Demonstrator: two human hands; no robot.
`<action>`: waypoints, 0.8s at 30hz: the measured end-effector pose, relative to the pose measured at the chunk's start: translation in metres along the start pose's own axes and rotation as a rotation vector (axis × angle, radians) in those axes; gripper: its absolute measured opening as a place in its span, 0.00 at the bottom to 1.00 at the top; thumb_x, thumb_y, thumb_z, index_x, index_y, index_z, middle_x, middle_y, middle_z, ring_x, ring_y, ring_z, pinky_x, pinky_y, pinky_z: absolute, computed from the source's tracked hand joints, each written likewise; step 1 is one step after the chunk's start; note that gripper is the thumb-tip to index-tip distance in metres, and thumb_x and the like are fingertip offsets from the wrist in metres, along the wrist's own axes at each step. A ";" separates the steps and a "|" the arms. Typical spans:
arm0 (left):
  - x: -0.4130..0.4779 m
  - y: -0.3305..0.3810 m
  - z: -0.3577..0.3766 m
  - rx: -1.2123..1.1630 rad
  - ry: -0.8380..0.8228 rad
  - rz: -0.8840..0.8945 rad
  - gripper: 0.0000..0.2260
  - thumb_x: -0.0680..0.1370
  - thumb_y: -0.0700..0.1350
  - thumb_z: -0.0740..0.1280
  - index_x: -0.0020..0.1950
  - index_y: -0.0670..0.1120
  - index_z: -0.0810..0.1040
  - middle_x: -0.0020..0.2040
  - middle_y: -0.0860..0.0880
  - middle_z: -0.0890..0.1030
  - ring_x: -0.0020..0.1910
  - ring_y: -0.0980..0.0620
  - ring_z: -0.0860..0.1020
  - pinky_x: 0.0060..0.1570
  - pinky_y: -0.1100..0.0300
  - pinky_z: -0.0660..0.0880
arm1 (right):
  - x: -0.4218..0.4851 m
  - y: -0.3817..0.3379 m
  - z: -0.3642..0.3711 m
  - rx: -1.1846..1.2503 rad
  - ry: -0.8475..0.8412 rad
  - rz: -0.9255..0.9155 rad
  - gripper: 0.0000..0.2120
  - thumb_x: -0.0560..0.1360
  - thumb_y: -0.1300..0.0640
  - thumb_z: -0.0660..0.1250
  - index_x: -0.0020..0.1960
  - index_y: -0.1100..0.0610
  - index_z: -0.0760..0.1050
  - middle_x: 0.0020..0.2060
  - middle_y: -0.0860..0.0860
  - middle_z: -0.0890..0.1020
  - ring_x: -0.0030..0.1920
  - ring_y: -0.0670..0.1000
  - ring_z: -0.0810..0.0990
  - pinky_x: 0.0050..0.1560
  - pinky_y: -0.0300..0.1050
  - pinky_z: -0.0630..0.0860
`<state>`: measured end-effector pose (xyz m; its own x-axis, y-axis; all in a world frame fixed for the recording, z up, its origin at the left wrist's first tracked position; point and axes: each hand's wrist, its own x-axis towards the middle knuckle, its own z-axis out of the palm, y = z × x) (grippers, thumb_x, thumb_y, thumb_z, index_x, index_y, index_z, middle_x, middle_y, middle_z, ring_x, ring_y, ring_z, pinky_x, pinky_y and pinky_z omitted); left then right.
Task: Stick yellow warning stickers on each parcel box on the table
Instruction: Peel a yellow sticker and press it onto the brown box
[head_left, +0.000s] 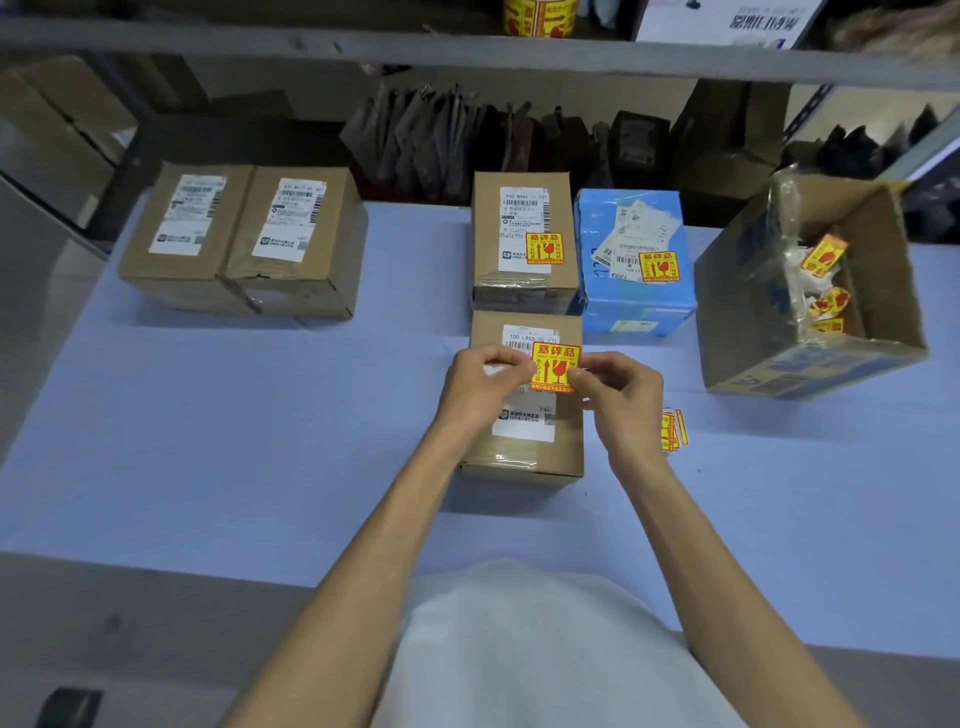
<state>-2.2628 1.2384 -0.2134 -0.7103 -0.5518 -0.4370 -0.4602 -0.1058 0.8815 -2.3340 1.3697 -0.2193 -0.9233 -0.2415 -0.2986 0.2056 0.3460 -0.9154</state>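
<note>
Two hands pinch one yellow sticker (555, 366) by opposite side edges: left hand (488, 379) at 9 o'clock, right hand (618, 395) at 3 o'clock. Thumb and forefinger tips pressed on it, other fingers curled. Sticker hangs over near brown box (524, 452), centre of table (260, 415). Judged: feather-light, thin, floppy, tacky back; edge grip holds it taut, stops curling. Two bare boxes (208, 270) at 10 o'clock.

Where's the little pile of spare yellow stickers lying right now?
In the head view, the small pile of stickers lies on the table, just right of the right hand and in front of the open carton.
</note>
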 end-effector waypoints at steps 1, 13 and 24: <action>-0.001 0.001 0.000 0.006 0.001 -0.002 0.02 0.75 0.44 0.71 0.45 0.47 0.81 0.55 0.49 0.80 0.57 0.51 0.77 0.43 0.68 0.71 | -0.001 0.001 0.000 -0.032 0.006 -0.008 0.03 0.73 0.62 0.71 0.46 0.56 0.81 0.40 0.49 0.84 0.44 0.50 0.83 0.45 0.45 0.82; -0.007 -0.011 -0.002 0.078 0.044 -0.012 0.04 0.75 0.45 0.70 0.45 0.45 0.82 0.50 0.51 0.81 0.55 0.52 0.78 0.45 0.66 0.75 | -0.014 0.002 -0.001 -0.006 -0.031 0.021 0.04 0.71 0.63 0.73 0.45 0.57 0.80 0.35 0.49 0.83 0.39 0.47 0.83 0.42 0.40 0.80; -0.013 -0.017 0.005 0.138 0.039 0.106 0.03 0.75 0.46 0.71 0.41 0.48 0.80 0.41 0.57 0.80 0.44 0.61 0.77 0.42 0.68 0.70 | -0.021 0.012 0.003 -0.048 0.080 -0.006 0.03 0.72 0.57 0.72 0.41 0.52 0.79 0.45 0.51 0.82 0.44 0.49 0.82 0.48 0.55 0.81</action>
<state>-2.2483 1.2511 -0.2240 -0.7389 -0.5854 -0.3337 -0.4545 0.0674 0.8882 -2.3111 1.3760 -0.2246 -0.9477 -0.1712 -0.2692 0.1862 0.3882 -0.9026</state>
